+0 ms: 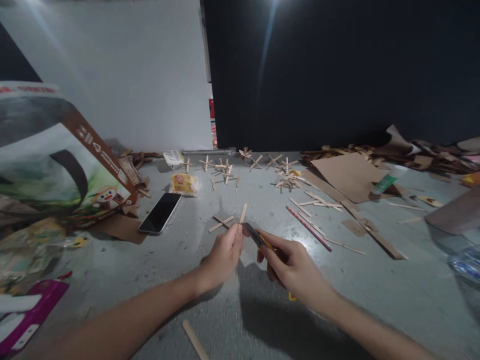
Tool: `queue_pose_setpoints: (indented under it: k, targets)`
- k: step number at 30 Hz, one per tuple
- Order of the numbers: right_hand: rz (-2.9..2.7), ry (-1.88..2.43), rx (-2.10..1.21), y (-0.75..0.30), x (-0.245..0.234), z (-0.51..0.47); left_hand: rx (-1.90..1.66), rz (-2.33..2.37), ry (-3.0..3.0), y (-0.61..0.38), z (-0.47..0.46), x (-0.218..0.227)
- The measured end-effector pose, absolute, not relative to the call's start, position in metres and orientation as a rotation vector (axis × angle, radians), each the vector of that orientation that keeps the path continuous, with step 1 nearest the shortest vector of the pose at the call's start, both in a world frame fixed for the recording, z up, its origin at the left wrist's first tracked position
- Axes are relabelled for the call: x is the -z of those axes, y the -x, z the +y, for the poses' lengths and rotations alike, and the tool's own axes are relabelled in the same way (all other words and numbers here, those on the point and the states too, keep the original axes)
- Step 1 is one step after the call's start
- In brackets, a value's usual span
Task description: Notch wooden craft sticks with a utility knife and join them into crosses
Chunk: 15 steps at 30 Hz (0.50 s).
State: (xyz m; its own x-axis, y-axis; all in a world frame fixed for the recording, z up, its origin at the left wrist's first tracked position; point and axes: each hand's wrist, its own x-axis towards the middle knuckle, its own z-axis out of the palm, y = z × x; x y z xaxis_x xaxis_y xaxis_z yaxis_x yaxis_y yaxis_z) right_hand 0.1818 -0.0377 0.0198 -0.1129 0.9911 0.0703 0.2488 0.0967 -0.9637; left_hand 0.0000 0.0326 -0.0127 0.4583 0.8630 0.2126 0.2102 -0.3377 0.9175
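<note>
My left hand [224, 254] is closed round the lower part of a wooden craft stick [243, 214], whose upper end points away from me. In my right hand [294, 267] is a dark-and-yellow utility knife [255, 236]. Its front end meets the stick beside my left fingertips; the blade itself is too small to make out. Just beyond my left hand, crossed sticks [221, 223] lie on the grey table [187, 265]. One more loose stick [195, 340] rests at the near edge of the view.
Several crossed sticks [227, 172] stand along the back. A phone [160, 214] and a wrapped snack [183, 184] lie left, near a large printed bag [63, 165]. On the right are a red striped straw [309, 228], cardboard [347, 175] and a green-white tube [390, 179].
</note>
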Motion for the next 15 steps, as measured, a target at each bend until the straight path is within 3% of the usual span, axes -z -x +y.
queue_pose_setpoints:
  k: [15]
  targets:
    - [-1.547, 1.306, -1.006, -0.1839, -0.0155, -0.0387, -0.898, 0.934, -1.866, 0.0018, 0.0317, 0.0105]
